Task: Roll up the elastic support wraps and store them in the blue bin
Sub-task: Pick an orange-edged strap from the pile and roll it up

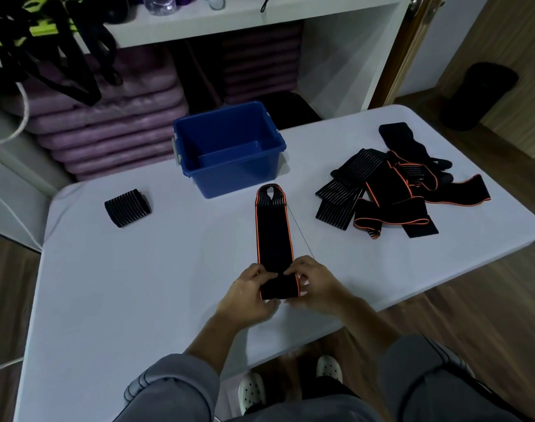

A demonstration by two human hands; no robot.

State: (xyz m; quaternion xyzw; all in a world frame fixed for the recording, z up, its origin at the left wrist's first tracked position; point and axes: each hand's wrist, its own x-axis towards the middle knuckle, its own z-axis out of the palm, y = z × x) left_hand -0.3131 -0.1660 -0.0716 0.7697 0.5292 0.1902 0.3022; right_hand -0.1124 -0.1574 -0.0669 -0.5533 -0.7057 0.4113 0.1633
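A black elastic wrap with orange edges (274,236) lies stretched out flat on the white table (138,284), pointing from me toward the blue bin (229,147). My left hand (251,295) and my right hand (315,287) both pinch its near end, which is folded over into a first turn. The bin stands empty at the table's far edge. One rolled black striped wrap (127,207) sits on the table to the left. A loose pile of unrolled black wraps (391,190), some orange-edged, lies at the right.
A white shelf unit (260,13) stands behind the table with stacked purple mats (114,123) under it and black straps hanging at upper left. A dark cylinder (479,95) stands on the wooden floor at right. A thin thread (299,233) runs beside the wrap.
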